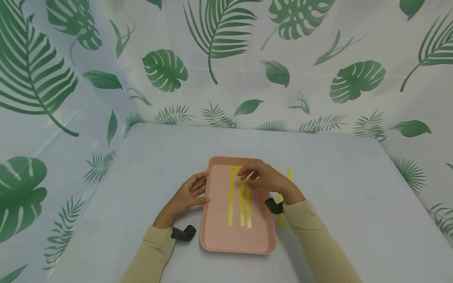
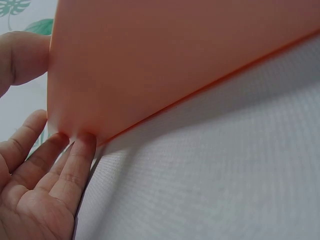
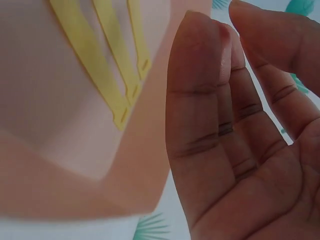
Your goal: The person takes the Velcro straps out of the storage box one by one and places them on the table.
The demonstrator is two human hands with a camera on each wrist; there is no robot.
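A pink tray [image 1: 240, 240] lies lengthwise on the table. Three thin yellow strips [image 1: 231, 202] lie side by side in it, with small slits at their notched ends in the right wrist view. My left hand [image 1: 187, 195] is at the tray's left side; in the left wrist view its straight fingertips [image 2: 86, 142] touch the tray's outer wall, and the thumb meets the edge. Over the tray's upper right part hovers my right hand [image 1: 265, 177], fingers loosely bent, nothing between thumb and fingertips. It partly covers the strips' upper ends in the head view.
More yellow strips [image 1: 282, 222] lie on the white table [image 1: 339, 188] right of the tray, partly hidden by the right wrist. A leaf-patterned cloth [image 1: 304, 90] rises behind the table and at both sides. Black wrist devices [image 1: 184, 233] sit at both cuffs.
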